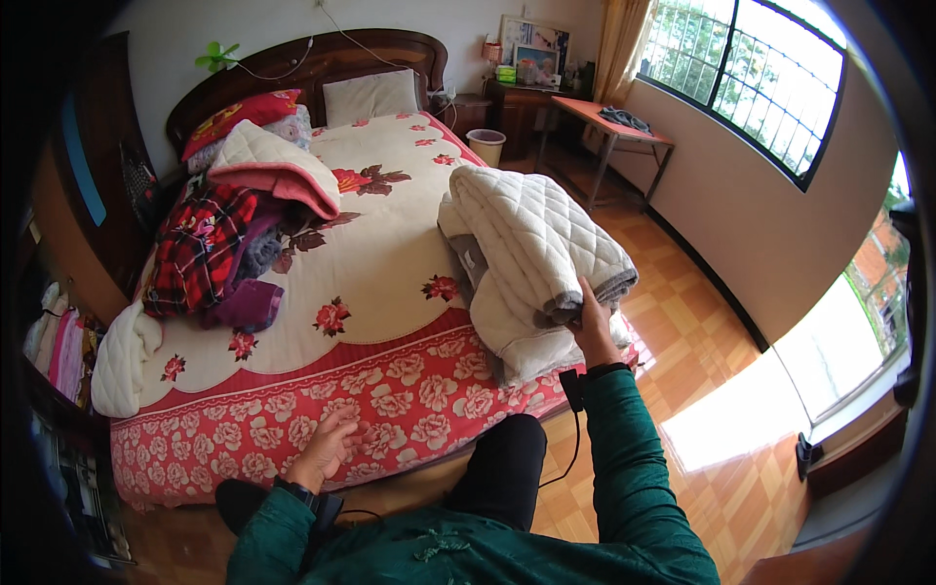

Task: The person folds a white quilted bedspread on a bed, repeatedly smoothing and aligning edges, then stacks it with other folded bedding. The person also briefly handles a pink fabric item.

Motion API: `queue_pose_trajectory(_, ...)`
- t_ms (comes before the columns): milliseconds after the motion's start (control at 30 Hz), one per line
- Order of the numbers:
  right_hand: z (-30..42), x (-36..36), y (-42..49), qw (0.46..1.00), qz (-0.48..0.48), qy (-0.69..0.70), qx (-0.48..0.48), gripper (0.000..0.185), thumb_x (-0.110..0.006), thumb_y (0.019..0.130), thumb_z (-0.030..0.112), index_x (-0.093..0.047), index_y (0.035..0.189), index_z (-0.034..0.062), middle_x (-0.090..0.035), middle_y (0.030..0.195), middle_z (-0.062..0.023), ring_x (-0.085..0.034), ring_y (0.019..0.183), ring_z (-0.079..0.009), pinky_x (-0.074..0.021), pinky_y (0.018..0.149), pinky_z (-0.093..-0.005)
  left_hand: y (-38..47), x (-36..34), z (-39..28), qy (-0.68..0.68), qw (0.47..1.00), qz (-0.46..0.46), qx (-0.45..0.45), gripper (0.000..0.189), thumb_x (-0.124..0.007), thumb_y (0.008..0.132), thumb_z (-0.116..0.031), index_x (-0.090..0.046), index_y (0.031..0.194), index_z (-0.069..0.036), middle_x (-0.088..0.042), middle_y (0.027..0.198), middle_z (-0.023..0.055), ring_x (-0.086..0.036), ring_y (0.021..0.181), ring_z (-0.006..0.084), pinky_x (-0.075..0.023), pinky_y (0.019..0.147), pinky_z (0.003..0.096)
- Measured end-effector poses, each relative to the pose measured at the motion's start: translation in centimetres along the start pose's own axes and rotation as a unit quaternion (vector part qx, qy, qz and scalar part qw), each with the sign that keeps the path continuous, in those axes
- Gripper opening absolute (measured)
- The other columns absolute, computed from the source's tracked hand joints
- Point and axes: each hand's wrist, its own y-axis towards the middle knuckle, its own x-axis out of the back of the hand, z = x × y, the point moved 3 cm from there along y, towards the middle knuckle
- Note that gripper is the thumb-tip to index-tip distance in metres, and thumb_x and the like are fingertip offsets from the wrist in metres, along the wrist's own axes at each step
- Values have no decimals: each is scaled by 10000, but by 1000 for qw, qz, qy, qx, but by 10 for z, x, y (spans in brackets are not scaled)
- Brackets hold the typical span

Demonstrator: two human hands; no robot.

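Observation:
A thick, folded white quilted blanket (534, 227) with grey edging lies at the right front corner of the bed. My right hand (594, 322) grips its near grey edge, the fingers partly hidden by the cloth. Underneath is another white and grey quilted piece (515, 347), which hangs toward the bed's front edge. Over the red floral border of the bedspread (351, 285), my left hand (333, 446) is held with its fingers apart and nothing in it.
On the bed's left side lie a red plaid garment (197, 252), a purple cloth (252, 303) and a white-and-pink quilt (274, 164). A waste bin (485, 150) and a folding table (607, 121) stand beyond the bed's right side. A cable (574, 453) hangs by my right wrist.

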Motion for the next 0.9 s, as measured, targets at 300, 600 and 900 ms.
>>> queue_pose_trajectory(300, -20, -12, -36, 999, -2, 40, -22, 571, -749, 792, 425, -494, 1215, 139, -634, 998, -57, -648, 766, -220, -521, 586, -372, -12, -13, 7, -87, 995, 34, -36, 387, -506, 952, -109, -410, 1325, -65, -616, 1088, 144, -654, 950, 267, -549, 772, 366)
queue_pose_trajectory(600, -13, -4, -47, 990, 103, 37, -85, 640, -626, 818, 603, -533, 1251, 142, -608, 1163, -78, -573, 1073, -288, -408, 932, -554, -26, 6, 22, -84, 996, 16, -33, 357, -491, 955, -106, -463, 1307, -51, -625, 1046, 117, -662, 926, 243, -558, 751, 339)
queue_pose_trajectory(900, -17, 4, -64, 983, 141, 65, -97, 802, -565, 801, 697, -422, 1386, 167, -511, 1315, -130, -497, 1189, -349, -385, 967, -597, -46, 31, 20, -123, 990, -24, -59, 270, -483, 956, -82, -516, 1222, -45, -633, 1019, 106, -656, 905, 222, -559, 725, 331)
